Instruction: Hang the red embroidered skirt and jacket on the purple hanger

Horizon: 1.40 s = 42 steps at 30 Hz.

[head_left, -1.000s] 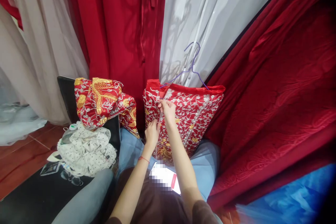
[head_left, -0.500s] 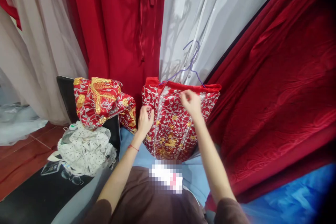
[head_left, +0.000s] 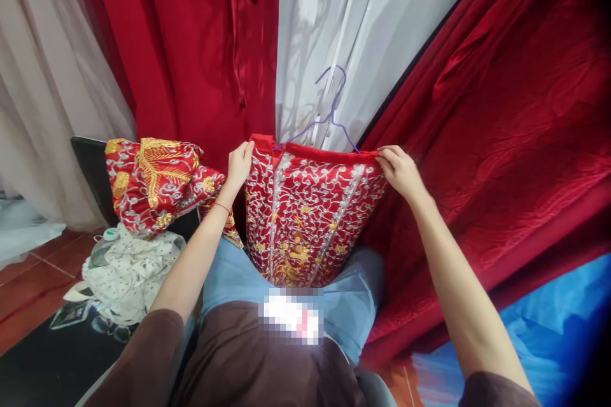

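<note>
A red embroidered skirt with silver and gold thread hangs spread before my lap, its plain red waistband along the top. My left hand pinches the band's left corner. At the right corner, my right hand grips the same band between thumb and fingers. A purple wire hanger rises from inside the waistband, its hook standing free against the white cloth. Its lower part is hidden in the skirt.
On a black chair at left lies another red and gold embroidered garment. Nearer are a white dotted cloth, a bottle and glasses. Red curtains, white drapes and blue tulle surround me.
My hands have moved apart and up to the skirt's top corners, taking hold of the waistband. The band is now stretched straighter between them. The view has shifted slightly.
</note>
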### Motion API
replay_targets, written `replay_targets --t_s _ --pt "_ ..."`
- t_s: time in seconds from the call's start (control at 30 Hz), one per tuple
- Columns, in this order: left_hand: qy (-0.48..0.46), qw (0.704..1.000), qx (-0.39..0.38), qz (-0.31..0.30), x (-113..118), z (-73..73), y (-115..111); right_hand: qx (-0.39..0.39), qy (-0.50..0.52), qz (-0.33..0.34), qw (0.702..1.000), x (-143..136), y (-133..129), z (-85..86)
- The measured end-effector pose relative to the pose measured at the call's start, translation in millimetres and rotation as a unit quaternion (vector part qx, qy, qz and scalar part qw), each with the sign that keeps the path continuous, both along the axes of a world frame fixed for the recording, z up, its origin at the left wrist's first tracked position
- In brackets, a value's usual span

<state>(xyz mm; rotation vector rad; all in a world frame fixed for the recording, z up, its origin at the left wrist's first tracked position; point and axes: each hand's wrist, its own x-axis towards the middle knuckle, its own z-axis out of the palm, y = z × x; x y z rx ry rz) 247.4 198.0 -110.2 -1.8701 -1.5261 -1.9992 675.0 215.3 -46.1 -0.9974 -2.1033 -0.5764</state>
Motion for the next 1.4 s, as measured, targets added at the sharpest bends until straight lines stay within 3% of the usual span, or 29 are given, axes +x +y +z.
replay_targets --t_s 0.1,0.2,0.27,0.4,0.47,0.6,0.67,0.73,0.8,0.9,0.97,1.1,1.27,1.33,1.4 --pt "0.037 0.995 0.059 0.07 15 1.7 -6 -0.004 0.041 0.055 0.998 -13 -11 8.2" --pt "0.083 0.988 0.106 0.072 37 5.0 -4 0.02 0.054 0.055 0.997 -20 -26 15.7" --pt "0.061 0.989 0.113 0.066 48 7.5 -1 0.027 0.051 0.039 0.998 -20 -34 19.7" --pt "-0.089 0.986 0.108 0.096 55 11.0 4 0.027 0.046 -0.046 0.998 -18 -44 20.1" --pt "-0.122 0.982 0.105 0.098 53 11.8 5 0.024 0.052 -0.094 0.994 -22 -43 15.4" --pt "-0.085 0.992 0.045 0.084 50 12.6 5 0.077 0.083 -0.212 0.971 -53 -46 -1.3" --pt "-0.052 0.996 0.006 0.075 51 12.5 4 0.1 0.092 -0.23 0.964 -79 -53 -13.3" --pt "-0.036 0.997 -0.02 0.072 53 11.8 3 0.066 0.066 -0.178 0.98 -111 -61 -28.5" --pt "-0.038 0.996 -0.027 0.077 55 10.8 1 -0.036 0.027 -0.1 0.994 -143 -67 -45.9" --pt "-0.048 0.996 -0.022 0.078 56 9.8 -2 -0.24 0.043 -0.04 0.969 -187 -65 -69.2" --pt "-0.052 0.996 -0.021 0.074 56 9.6 -4 -0.319 0.099 -0.022 0.942 -210 -58 -78.8" --pt "-0.058 0.995 -0.028 0.074 56 8.8 -6 -0.318 0.205 -0.017 0.925 -237 -46 -84.7" --pt "-0.048 0.995 -0.026 0.079 58 8.1 -11 -0.315 0.259 0.022 0.913 -245 -46 -82.4" --pt "-0.04 0.996 -0.036 0.071 58 9.6 -14 -0.347 0.292 0.055 0.89 -243 -46 -78.9" --pt "-0.027 0.998 -0.044 0.047 56 10.6 -18 -0.41 0.353 0.104 0.835 -241 -45 -73.5"
